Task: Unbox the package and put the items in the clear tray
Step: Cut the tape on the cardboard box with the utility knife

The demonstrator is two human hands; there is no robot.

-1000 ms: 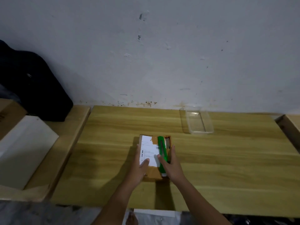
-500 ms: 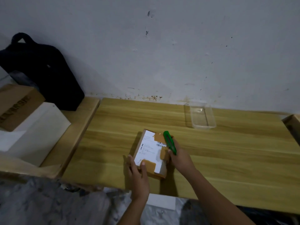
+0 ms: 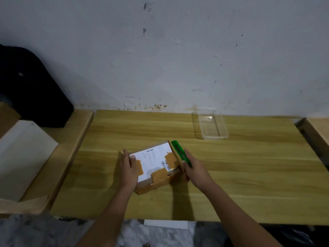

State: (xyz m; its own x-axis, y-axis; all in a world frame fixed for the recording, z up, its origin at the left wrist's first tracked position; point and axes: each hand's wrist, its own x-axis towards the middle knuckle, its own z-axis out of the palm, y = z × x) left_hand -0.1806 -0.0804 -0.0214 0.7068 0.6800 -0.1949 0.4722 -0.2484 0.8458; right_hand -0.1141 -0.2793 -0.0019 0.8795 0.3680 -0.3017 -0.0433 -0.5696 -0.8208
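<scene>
A small cardboard package [image 3: 156,164] with a white shipping label and brown tape lies near the middle of the wooden table [image 3: 249,184], turned at an angle. My left hand [image 3: 129,168] presses on its left end and holds it down. My right hand [image 3: 195,171] grips a green utility knife [image 3: 180,154], which lies along the package's right edge. The clear tray [image 3: 212,125] stands at the back of the table near the wall, with nothing in it.
A black bag [image 3: 33,90] leans against the wall on the left, above a white box [image 3: 23,155] and a lower wooden shelf [image 3: 71,148]. Another cardboard edge [image 3: 313,134] shows at the far right. The table's front edge runs just below my forearms.
The package has been turned so the label faces a different way. My left hand shifted to its left end and the knife moved to its right edge.
</scene>
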